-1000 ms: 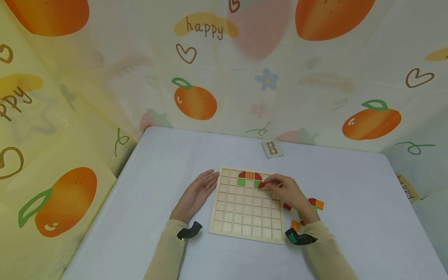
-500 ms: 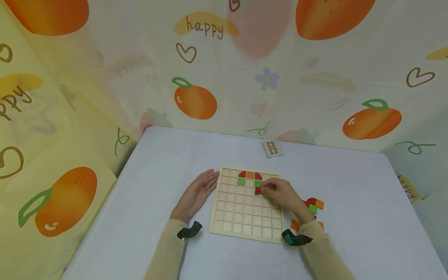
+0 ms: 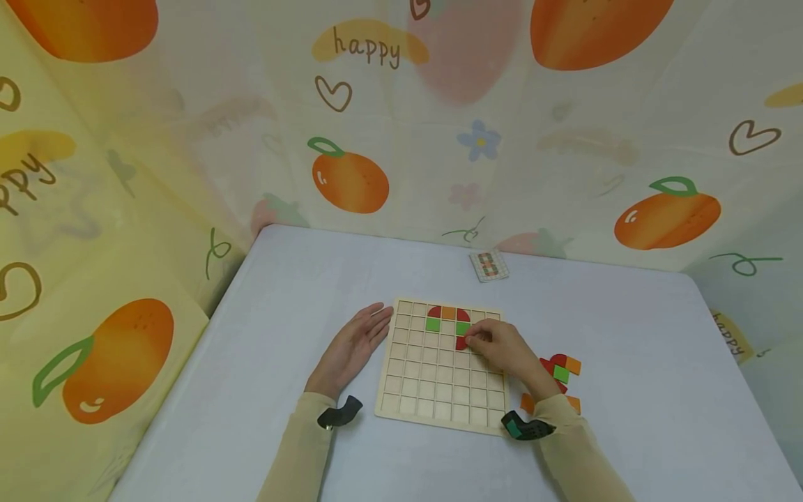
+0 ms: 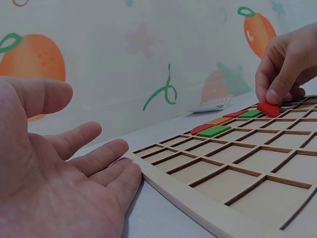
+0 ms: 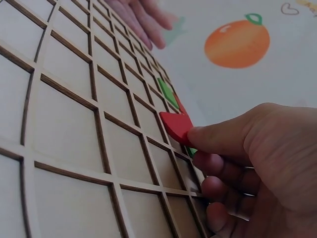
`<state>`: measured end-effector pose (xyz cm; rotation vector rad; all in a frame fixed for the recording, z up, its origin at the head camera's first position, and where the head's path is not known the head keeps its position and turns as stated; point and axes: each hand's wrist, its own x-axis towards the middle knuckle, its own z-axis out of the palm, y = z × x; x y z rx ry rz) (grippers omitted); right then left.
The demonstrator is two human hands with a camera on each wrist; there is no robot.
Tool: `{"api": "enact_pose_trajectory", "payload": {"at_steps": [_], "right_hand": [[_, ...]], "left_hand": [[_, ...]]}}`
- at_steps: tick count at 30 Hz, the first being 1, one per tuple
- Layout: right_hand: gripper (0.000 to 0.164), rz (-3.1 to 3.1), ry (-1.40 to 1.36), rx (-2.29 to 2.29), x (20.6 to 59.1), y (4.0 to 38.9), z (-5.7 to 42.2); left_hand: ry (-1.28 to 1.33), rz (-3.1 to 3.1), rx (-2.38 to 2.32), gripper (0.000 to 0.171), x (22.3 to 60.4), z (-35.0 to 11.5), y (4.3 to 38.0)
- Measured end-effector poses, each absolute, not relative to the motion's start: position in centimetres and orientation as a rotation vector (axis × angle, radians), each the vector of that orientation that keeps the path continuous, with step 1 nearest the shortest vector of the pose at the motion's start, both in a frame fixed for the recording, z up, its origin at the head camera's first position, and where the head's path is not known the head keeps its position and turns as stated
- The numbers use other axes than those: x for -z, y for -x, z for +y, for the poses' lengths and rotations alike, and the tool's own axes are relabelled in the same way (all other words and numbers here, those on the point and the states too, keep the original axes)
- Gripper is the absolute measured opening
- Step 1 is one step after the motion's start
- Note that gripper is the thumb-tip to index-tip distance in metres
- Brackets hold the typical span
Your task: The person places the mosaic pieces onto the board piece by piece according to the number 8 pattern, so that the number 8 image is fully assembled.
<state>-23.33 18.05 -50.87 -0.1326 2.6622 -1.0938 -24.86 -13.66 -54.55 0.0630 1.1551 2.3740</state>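
A wooden grid board [image 3: 433, 387] lies on the table. My right hand [image 3: 502, 346] pinches a red quarter-round tile [image 5: 175, 124] between thumb and fingers, over the cell just below the right green tile [image 3: 463, 328]. In the right wrist view this tile is tilted over the cell. Near the board's top sit two more red tiles with an orange square tile [image 3: 448, 313] between them, and a left green tile [image 4: 213, 131]. My left hand [image 3: 353, 348] rests palm turned up, its fingertips at the board's left edge, holding nothing.
Several loose red, orange and green tiles [image 3: 561, 374] lie to the right of the board, partly behind my right wrist. A small stack of pattern cards [image 3: 489, 266] lies at the back of the table [image 3: 301, 279]. A printed curtain stands behind.
My right hand has moved slightly down and left, bringing the red tile from beside the right green tile to the cell below it. The left hand has stayed in place.
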Motion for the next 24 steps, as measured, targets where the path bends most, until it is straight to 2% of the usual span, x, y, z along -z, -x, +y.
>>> {"api": "enact_pose_trajectory", "payload": {"at_steps": [21, 24], "right_hand": [[0.003, 2.836, 0.148, 0.951, 51.5, 23.0, 16.9], [0.006, 2.839, 0.128, 0.954, 51.7, 23.0, 16.9]], "left_hand": [[-0.079, 1.187, -2.367, 0.056, 54.4, -13.7, 24.8], [-0.078, 1.188, -2.366, 0.055, 54.4, -13.7, 24.8]]}}
